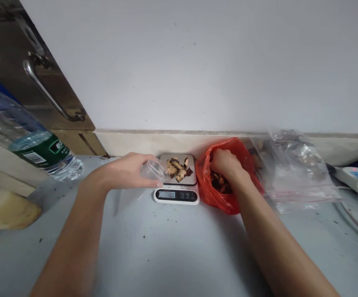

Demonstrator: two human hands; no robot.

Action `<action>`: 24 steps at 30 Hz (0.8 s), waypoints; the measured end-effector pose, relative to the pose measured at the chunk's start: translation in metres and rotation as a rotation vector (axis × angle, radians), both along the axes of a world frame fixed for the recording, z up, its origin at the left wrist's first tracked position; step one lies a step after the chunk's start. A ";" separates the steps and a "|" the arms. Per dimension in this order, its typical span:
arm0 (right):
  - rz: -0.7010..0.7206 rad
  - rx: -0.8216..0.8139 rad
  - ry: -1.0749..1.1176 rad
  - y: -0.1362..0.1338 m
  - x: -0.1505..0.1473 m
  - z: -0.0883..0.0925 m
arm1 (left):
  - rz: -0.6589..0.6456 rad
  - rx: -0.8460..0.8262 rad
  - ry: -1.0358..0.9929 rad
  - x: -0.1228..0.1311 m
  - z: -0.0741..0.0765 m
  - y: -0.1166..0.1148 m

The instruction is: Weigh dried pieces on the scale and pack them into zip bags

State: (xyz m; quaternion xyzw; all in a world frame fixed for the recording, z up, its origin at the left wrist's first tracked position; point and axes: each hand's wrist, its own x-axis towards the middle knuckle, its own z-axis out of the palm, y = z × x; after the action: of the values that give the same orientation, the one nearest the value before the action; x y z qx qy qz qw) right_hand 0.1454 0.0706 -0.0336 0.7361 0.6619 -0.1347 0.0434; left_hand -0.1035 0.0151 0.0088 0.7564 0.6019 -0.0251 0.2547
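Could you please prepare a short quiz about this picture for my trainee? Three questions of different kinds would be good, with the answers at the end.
1. Multiple choice: What colour is the open bag that the right hand reaches into?
A) blue
B) red
C) green

2. True or false: The left hand is holding a water bottle.

3. Fill in the missing word: The brown pieces between the two hands rest on a digital ____.

Key:
1. B, red.
2. False; it holds a clear plastic bag.
3. scale
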 end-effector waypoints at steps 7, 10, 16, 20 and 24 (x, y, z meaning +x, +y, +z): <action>0.025 -0.029 -0.028 -0.004 0.003 0.013 | 0.028 0.011 0.020 -0.004 -0.002 0.000; 0.063 -0.034 -0.047 -0.014 0.006 0.032 | 0.065 -0.001 0.051 -0.006 0.000 0.000; 0.141 0.296 0.271 -0.036 -0.009 0.057 | 0.085 0.011 0.069 -0.008 0.005 -0.001; 0.261 0.042 0.363 -0.036 -0.038 0.045 | 0.107 -0.009 0.056 -0.009 0.003 -0.002; 0.329 -0.064 0.183 -0.027 -0.058 0.030 | 0.088 0.003 0.014 -0.012 0.000 -0.002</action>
State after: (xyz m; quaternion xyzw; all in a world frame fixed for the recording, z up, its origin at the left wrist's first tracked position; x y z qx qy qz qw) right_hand 0.0875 0.0439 -0.0039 0.6008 0.7699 -0.2133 0.0276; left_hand -0.1157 0.0131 0.0086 0.7293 0.6366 -0.0181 0.2501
